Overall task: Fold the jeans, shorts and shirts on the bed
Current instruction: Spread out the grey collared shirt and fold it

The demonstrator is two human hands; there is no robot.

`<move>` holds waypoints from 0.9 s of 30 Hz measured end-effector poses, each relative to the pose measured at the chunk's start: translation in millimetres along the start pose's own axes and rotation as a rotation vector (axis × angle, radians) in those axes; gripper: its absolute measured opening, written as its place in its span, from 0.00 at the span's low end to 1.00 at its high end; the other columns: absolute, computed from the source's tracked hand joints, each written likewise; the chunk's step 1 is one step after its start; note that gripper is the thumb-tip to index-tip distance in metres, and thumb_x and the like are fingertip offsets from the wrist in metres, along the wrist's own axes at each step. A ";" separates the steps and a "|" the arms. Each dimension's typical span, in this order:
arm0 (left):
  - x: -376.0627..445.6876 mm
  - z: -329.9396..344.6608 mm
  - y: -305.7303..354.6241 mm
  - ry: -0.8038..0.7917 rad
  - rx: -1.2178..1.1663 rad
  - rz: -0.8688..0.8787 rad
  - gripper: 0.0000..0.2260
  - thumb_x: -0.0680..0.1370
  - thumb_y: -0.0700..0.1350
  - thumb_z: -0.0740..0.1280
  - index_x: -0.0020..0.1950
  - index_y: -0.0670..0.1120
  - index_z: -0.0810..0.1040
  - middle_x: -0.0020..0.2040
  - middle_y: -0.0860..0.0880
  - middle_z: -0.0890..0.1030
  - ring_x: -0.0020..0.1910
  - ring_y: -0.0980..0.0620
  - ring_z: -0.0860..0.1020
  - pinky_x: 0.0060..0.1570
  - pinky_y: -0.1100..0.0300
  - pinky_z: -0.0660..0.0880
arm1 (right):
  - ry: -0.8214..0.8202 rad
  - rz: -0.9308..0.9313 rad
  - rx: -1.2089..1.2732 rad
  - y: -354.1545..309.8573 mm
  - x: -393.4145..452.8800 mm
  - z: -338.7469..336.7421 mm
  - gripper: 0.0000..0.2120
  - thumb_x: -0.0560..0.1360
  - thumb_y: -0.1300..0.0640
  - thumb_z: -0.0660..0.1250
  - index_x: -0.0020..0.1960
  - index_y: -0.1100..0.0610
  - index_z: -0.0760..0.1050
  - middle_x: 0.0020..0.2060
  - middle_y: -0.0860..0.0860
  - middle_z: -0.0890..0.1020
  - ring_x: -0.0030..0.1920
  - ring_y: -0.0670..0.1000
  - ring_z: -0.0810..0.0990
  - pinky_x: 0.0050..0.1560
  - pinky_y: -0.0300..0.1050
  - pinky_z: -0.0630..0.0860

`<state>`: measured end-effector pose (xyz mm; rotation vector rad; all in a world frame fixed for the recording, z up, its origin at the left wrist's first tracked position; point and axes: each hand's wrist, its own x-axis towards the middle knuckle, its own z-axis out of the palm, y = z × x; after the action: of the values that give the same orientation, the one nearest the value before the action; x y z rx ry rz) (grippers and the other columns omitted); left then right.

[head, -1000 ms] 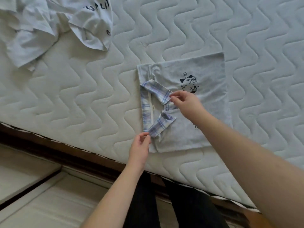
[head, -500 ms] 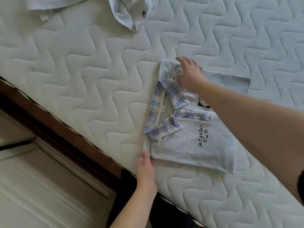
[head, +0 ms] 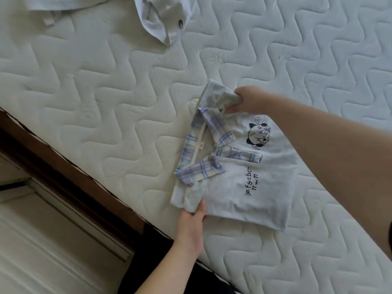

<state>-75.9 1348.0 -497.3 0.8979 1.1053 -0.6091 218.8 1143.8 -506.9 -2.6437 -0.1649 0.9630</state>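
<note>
A folded pale grey shirt (head: 244, 187) lies on the bed (head: 95, 92), near the mattress edge closest to the person. Its plaid collar (head: 203, 151) in blue, lilac and pale yellow faces the near edge, and a matching plaid placket (head: 238, 154) runs from it across the chest. Beside the placket sits a black cartoon cat print (head: 258, 134), with a line of black lettering (head: 252, 180) on the other side (part of it reads "efgabc").

The right hand (head: 248, 100) reaches over the shirt from the right and grips a bunched fold of the shirt's far shoulder corner, fingers curled round the cloth, which is lifted a little off the mattress there. The left hand (head: 192, 221) comes up from the bed's edge and pinches the near shoulder corner, thumb lying on top of the fabric and the fingers hidden beneath.

Well apart from it, at the top of the view, a crumpled white garment (head: 165, 15) with a small dark button lies on the quilted mattress. Along the bed's edge runs a dark brown frame (head: 70, 166), and beyond it a light floor (head: 42, 262).
</note>
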 end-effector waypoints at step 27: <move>-248.7 38.4 196.1 -0.449 0.843 0.880 0.07 0.74 0.58 0.68 0.49 0.61 0.84 0.47 0.57 0.86 0.48 0.61 0.83 0.41 0.72 0.76 | 1.008 0.352 1.395 -97.3 -463.9 35.3 0.09 0.71 0.46 0.73 0.49 0.48 0.82 0.43 0.48 0.86 0.43 0.47 0.84 0.41 0.39 0.80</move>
<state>12.1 1414.3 -197.9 1.7208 -0.0596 -0.4742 -159.1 1144.6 -218.6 -1.4829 0.8731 -0.3037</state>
